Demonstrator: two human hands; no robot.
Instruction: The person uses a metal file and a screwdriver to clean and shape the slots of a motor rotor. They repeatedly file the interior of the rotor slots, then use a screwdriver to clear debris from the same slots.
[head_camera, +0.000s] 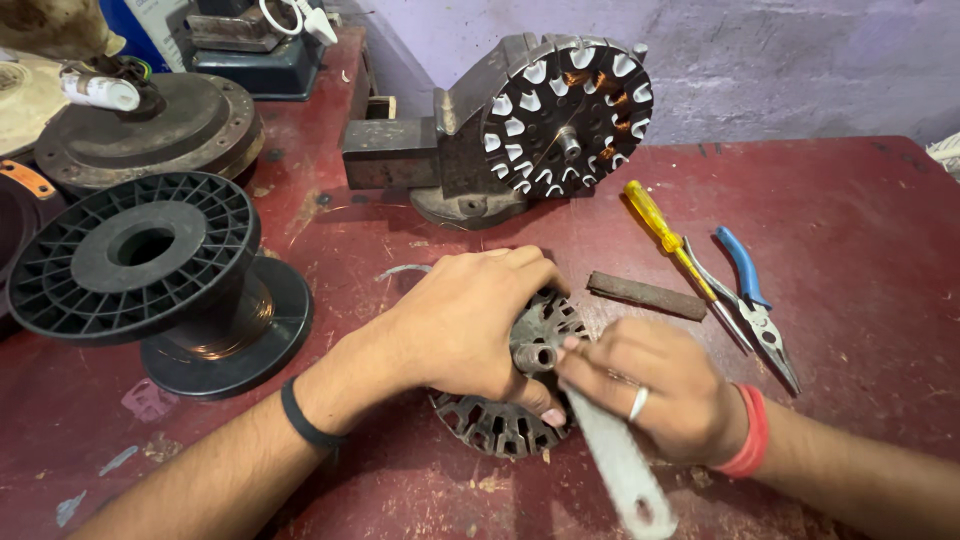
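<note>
Steel stators number two: left hand (465, 325) grasps one stator (515, 385), right hand (650, 400) grasps one flat strip (620, 465).

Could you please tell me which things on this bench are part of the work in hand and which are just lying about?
In hand:
- slotted stator core, pinned by the left hand
- flat grey metal strip, held in the right hand against the core

Lying about:
- wound stator on the vise
- yellow screwdriver
- blue-handled pliers
- rusty flat bar
- black wire spool
</note>
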